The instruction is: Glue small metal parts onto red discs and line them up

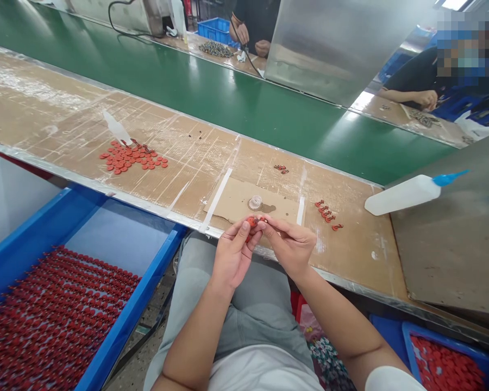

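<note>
Both of my hands meet over the front edge of the bench. My left hand (235, 251) pinches a small red piece with dark spots (252, 221) between thumb and fingers. Beside it, my right hand (290, 243) has its fingers closed on another small red piece (263, 219), which touches or nearly touches the first. Just beyond them a small clear cup (255, 202) stands on a cardboard sheet (236, 194), with a brown stain next to it. Small red pieces with dark parts (326, 212) lie in a row to the right, and a few more (281, 169) lie farther back.
Red discs (126, 157) and a white bottle (117, 128) are on the left. A blue-tipped bottle (405, 194) leans at right by a metal box (452, 233). Blue trays (169, 244) hold red pieces below. Behind the green belt (212, 89) are two people.
</note>
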### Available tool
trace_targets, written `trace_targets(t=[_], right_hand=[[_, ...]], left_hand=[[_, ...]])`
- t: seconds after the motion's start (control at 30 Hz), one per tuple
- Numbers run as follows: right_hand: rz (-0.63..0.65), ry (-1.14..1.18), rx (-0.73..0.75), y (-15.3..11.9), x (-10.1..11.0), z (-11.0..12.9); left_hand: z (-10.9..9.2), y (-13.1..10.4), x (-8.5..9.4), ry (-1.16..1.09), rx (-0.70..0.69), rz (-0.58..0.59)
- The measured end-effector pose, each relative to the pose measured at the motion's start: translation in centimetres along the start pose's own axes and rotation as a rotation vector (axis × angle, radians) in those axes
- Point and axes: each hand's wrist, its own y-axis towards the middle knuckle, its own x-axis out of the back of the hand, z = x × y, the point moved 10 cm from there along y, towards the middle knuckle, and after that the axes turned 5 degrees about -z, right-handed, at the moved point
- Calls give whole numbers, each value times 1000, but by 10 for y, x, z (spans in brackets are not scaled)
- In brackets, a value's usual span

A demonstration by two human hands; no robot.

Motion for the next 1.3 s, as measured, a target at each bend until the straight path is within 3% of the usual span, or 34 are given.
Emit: trace_targets(t=[0.33,1.07,1.3], right_hand=[[47,-66,58,-1,-7,1],[34,-67,-6,-2,-7,-4],[69,-113,44,0,-10,3]], left_hand=[[0,4,9,15,-18,-38],[1,7,12,-4,-24,-42],[-4,6,15,59,-66,-54]])
